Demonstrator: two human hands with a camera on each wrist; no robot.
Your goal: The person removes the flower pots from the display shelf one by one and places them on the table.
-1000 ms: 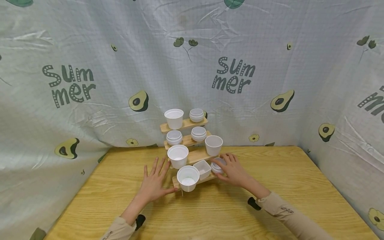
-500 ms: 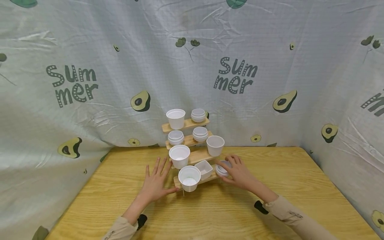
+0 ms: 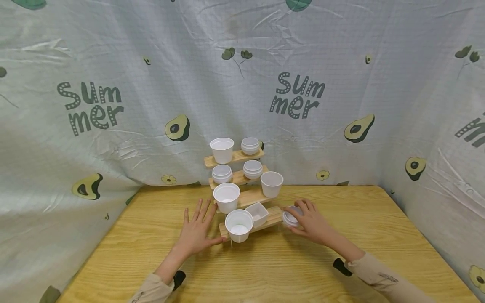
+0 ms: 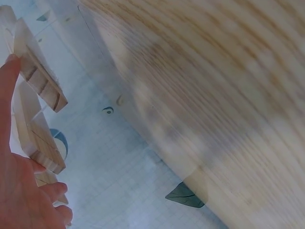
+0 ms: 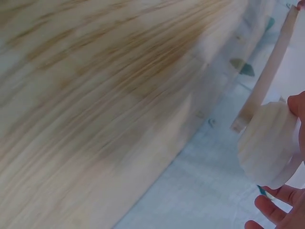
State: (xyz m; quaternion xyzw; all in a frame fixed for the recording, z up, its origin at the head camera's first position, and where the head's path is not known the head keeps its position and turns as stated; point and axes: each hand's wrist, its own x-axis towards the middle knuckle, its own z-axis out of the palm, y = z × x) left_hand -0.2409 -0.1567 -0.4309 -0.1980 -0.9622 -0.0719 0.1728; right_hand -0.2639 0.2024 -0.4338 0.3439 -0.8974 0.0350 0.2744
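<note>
A stepped wooden stand [image 3: 273,215] with several shelves bears white plastic pots. With fingers spread, my left hand [image 3: 194,234] touches the left ends of its lower shelves; in the left wrist view the fingertips lie against the shelf ends [image 4: 50,160]. My right hand [image 3: 316,225] grips a small round ribbed pot [image 3: 291,217] between thumb and fingers, just off the right end of the lowest shelf. The right wrist view shows the underside of that round pot [image 5: 267,145]. On the lowest shelf remain a tall round pot [image 3: 239,227] and a square pot [image 3: 258,213].
Above, the shelves carry more pots: a tapered pot [image 3: 271,185] at the right and a rimmed pot [image 3: 226,198] at the left. Two ribbed pots sit on the shelf behind. A patterned curtain [image 3: 242,92] hangs behind the wooden table [image 3: 242,277].
My right hand has moved right with the small round pot, off the lowest shelf, baring that shelf's right end. The left hand has stayed at the stand's left side.
</note>
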